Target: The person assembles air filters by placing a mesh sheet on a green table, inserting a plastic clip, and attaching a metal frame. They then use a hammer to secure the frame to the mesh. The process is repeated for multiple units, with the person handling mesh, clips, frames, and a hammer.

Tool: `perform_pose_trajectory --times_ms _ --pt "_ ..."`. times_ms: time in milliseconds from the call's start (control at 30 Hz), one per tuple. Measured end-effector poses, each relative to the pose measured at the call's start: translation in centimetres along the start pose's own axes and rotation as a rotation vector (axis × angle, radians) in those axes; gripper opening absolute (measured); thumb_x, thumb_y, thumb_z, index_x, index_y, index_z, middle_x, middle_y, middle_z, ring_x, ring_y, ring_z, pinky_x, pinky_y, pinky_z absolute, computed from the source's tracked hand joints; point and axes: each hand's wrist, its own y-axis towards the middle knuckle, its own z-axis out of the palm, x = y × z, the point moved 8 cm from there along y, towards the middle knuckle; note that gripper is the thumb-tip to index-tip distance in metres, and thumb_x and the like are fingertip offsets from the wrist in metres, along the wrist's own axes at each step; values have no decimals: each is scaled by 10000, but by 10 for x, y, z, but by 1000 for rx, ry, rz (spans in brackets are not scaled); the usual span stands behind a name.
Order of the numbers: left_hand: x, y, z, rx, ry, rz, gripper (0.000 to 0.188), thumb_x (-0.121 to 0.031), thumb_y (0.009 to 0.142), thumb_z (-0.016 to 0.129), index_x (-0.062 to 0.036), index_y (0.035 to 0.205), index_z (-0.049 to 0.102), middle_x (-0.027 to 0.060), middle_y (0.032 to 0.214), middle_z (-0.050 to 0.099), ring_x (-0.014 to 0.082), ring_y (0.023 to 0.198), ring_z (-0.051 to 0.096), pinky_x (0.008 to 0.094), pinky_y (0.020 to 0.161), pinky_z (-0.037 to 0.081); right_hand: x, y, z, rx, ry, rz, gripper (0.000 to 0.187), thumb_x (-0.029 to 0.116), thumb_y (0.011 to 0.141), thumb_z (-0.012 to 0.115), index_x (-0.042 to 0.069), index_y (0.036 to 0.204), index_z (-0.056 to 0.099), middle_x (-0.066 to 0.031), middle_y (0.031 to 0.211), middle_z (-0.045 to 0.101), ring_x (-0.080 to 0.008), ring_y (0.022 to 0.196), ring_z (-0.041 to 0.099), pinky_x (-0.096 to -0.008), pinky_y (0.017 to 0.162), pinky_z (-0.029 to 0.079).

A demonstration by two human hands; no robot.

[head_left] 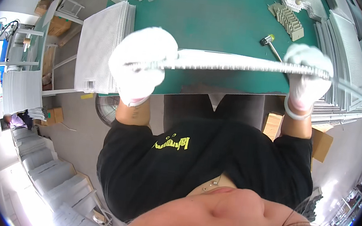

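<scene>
My left hand (142,60) and my right hand (308,73), both in white gloves, grip the two ends of a long white panel (239,62). I see the panel almost edge-on, with small ridges like teeth along its near edge. It is level above the near part of the green tabletop (208,21). My fingers wrap round the panel; the left glove looks bright and partly washed out. Past the right hand the panel's end blurs. A mallet (267,39) with a black and yellow head lies on the table just left of my right hand.
Stacked white mesh sheets (102,45) stand at the table's left edge, and upright pale panels (341,55) crowd its right side. A row of beige pieces (287,22) sits at the far right. On the floor are a round fan (107,109) and an opened cardboard box (321,144).
</scene>
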Motion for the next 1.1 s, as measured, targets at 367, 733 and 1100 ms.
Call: perform_pose_trajectory --times_ms 367,733,1100 --pt "29 -74 72 993 23 -319 542 -268 815 732 -25 1284 614 237 1357 572 440 1238 559 530 1033 439 41 -67 6 -188 -155 -208 281 238 959 533 97 756 400 -62 565 450 -189 442 479 -328 441 342" --pt "143 -118 7 882 745 -480 459 -140 815 699 -95 1263 608 126 1253 618 336 1191 570 459 1040 436 41 -95 -6 83 -96 -97 165 214 901 594 105 896 470 -85 737 580 -242 588 587 -374 537 449" --pt "144 -28 10 715 733 -380 249 5 881 530 -45 1040 714 119 913 675 303 892 655 396 816 530 36 -90 -1 127 21 -128 162 194 939 562 111 856 451 -81 761 547 -221 590 546 -344 545 422"
